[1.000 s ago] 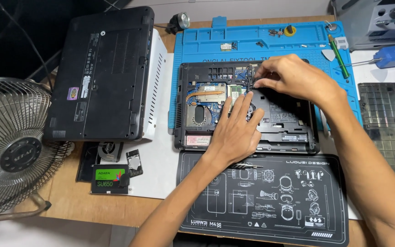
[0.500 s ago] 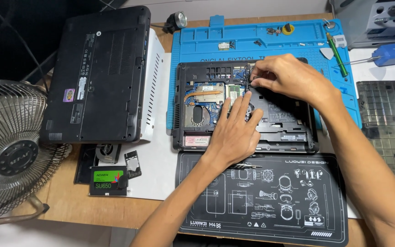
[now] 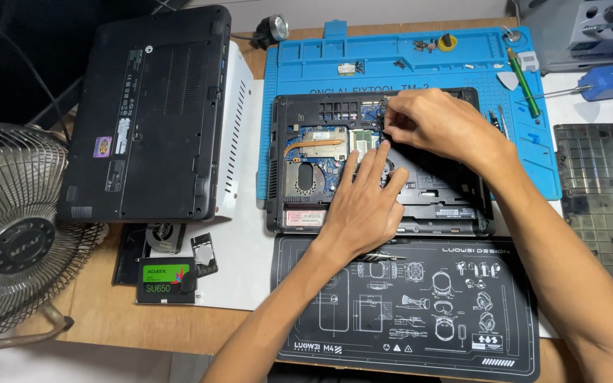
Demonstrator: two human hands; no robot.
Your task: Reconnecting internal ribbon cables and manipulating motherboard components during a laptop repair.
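On the blue repair mat (image 3: 306, 64) toward the far edge of the desk (image 3: 108, 319) lies an opened laptop base (image 3: 455, 206), bottom cover off, with the circuit board and copper heat pipe (image 3: 313, 145) bare. The left hand (image 3: 363, 202) rests flat on it, fingers spread and holding nothing. The right hand (image 3: 431, 124) pinches narrowly at something small near the base's far edge; what it grips is hidden. The base looks rigid and moderately heavy, its board fragile, so it is best held by the plastic frame edges. A closed black laptop (image 3: 147, 113) sits at the left.

even bright overhead light, soft shadows, sharp focus
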